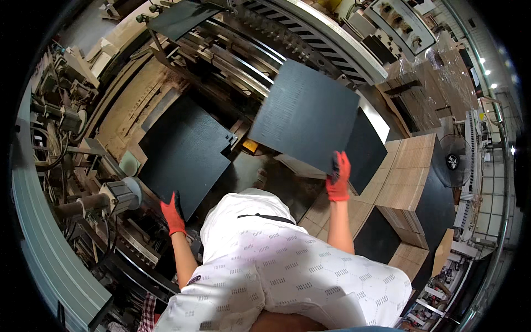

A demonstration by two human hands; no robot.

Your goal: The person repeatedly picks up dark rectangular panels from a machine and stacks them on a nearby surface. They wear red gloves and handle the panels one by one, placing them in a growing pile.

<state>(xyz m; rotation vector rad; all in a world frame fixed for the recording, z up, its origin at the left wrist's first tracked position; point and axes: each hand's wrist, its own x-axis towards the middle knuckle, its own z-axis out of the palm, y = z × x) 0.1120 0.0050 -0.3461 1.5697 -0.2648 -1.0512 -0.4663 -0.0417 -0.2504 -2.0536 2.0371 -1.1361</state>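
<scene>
Both my hands wear red gloves with dark palms. My left hand (173, 214) is closed on the near left edge of a dark grey board (182, 152), which has a stepped notch at its right corner. With my right hand (338, 180) I grip the near right edge of a second dark board (307, 113), held out tilted to the right of the first. The fingers under both boards are partly hidden. Beneath the second board's right side lies another dark board (368, 149).
Stacks of boards with wood-grain edges (406, 171) stand at my right. Ahead is a machine with metal rails (243, 50); a striped guard (310, 33) runs behind them. Machine heads (116, 196) jut in from the left. A fan (452, 160) stands at the far right.
</scene>
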